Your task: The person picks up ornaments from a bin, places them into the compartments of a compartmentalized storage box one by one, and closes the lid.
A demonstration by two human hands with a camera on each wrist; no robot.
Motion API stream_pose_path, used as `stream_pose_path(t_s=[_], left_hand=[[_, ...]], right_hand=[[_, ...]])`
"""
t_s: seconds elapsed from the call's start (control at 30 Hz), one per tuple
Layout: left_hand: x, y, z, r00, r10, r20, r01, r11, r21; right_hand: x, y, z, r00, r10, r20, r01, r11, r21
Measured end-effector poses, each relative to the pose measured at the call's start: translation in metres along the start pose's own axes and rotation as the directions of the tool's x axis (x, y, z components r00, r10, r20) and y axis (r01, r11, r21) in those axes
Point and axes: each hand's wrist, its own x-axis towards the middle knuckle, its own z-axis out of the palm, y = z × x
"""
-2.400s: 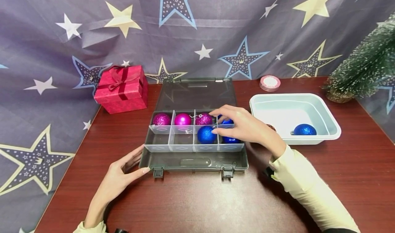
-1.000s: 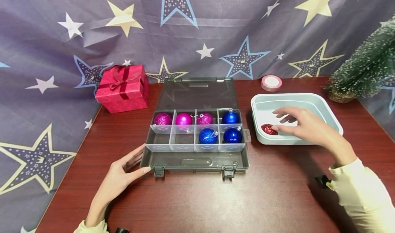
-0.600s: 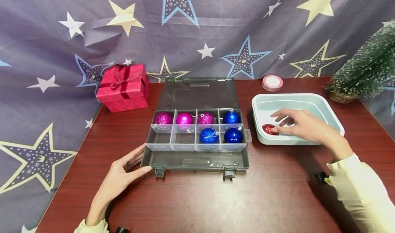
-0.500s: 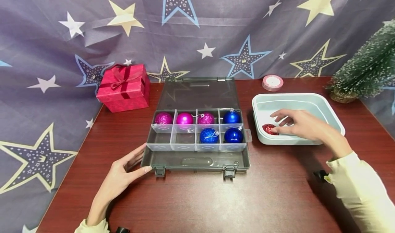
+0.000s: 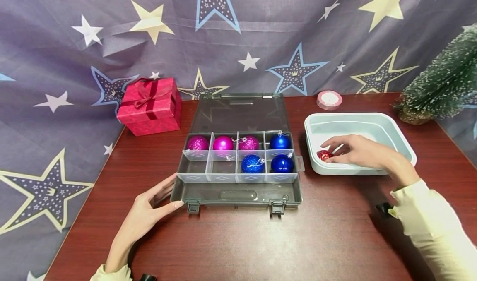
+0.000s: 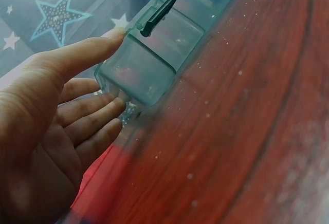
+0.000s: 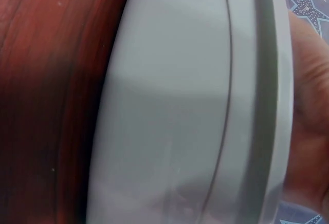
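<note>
A clear grey organizer box [image 5: 238,195] lies unlatched with its lid tipped back. Three magenta baubles, one of them [image 5: 223,143], fill the left part of its back row. Blue baubles sit in the right-hand compartments, including a glittery one [image 5: 252,164]. My left hand [image 5: 147,208] rests at the box's front left corner, thumb on the front edge, fingers straight along the side. Inside the pale blue tub [image 5: 404,148], my right hand [image 5: 359,152] holds a red glitter bauble [image 5: 324,155] between thumb and fingers. In the right wrist view the tub wall hides its fingers.
A red gift box [image 5: 149,107] with a ribbon stands at the back left. Behind the tub is a pink ribbon roll [image 5: 329,100]. A small frosted tree [image 5: 441,82] rises at the far right. Starry cloth [image 5: 246,37] hangs behind the table [image 5: 238,243].
My right hand has left the glittery blue bauble in the front row, moved right into the tub, then closed in on the red bauble. The left hand stays put.
</note>
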Motion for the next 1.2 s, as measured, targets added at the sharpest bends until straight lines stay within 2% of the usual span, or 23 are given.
stream_pose_path(t_s=[0.17, 0.33, 0.67, 0.77, 0.9, 1.1, 1.2], left_hand=[[-0.001, 0.000, 0.000, 1.000, -0.003, -0.001, 0.003, 1.000, 0.004], [-0.001, 0.000, 0.000, 1.000, -0.008, -0.002, 0.008, 1.000, 0.002], [-0.002, 0.000, 0.000, 1.000, -0.007, -0.001, 0.007, 1.000, 0.001], [-0.001, 0.001, 0.000, 1.000, -0.011, -0.001, 0.011, 1.000, 0.001], [-0.001, 0.001, 0.000, 1.000, -0.017, 0.001, 0.017, 1.000, 0.002], [-0.001, 0.001, 0.000, 1.000, -0.014, 0.004, 0.014, 1.000, 0.001], [0.000, 0.001, -0.001, 1.000, -0.014, 0.005, 0.014, 1.000, -0.002]], right_hand=[[0.001, -0.001, -0.001, 0.999, 0.015, 0.036, -0.015, 1.000, 0.014], [0.001, 0.000, -0.001, 1.000, 0.018, 0.021, -0.018, 1.000, -0.002], [-0.003, -0.001, -0.005, 0.996, 0.042, -0.082, -0.042, 0.999, 0.008], [-0.005, -0.001, -0.008, 0.992, 0.023, -0.128, -0.020, 0.999, 0.025], [-0.006, -0.002, -0.012, 0.979, -0.014, -0.202, 0.018, 1.000, 0.019], [-0.008, -0.008, -0.015, 0.958, -0.012, -0.287, 0.008, 1.000, -0.016], [-0.007, -0.010, -0.015, 0.947, -0.033, -0.319, 0.028, 0.999, -0.019]])
